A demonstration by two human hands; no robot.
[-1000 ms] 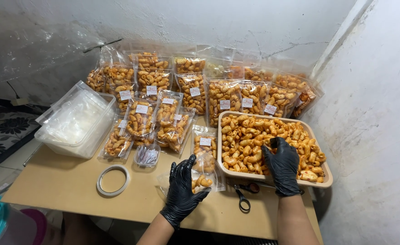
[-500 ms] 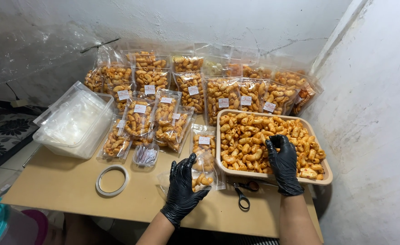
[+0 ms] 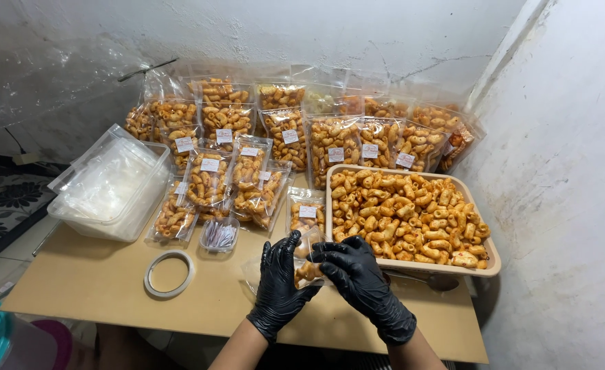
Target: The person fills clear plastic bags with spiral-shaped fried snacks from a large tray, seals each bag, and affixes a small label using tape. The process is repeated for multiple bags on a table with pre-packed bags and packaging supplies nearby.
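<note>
Both gloved hands meet over the front edge of the table (image 3: 97,288), just right of its middle. The left hand (image 3: 280,288) and the right hand (image 3: 363,281), each in a black glove, grasp one small clear pouch (image 3: 307,268) between them; the left fingers close on its left side, the right fingers pinch its top. The pouch holds orange curled snacks and sits just off the front left corner of the tan tray (image 3: 486,264).

The tray fills the right half of the table, its right rim close to the white wall (image 3: 563,178), and is heaped with loose snacks (image 3: 405,212). A dark utensil (image 3: 434,281) lies along the tray's front rim; which kind cannot be told.

Open tabletop lies at the front left, broken only by a roll of clear tape (image 3: 169,273). Just behind it stands a small clear cup (image 3: 219,234) of tiny sachets.

At the left edge a clear plastic tub (image 3: 114,188) holds a stack of empty pouches. Filled, labelled bags (image 3: 247,147) stand in rows along the back edge, leaning toward the rear wall, and run from the tub to the right corner. One more filled bag (image 3: 306,214) lies just behind the hands.
</note>
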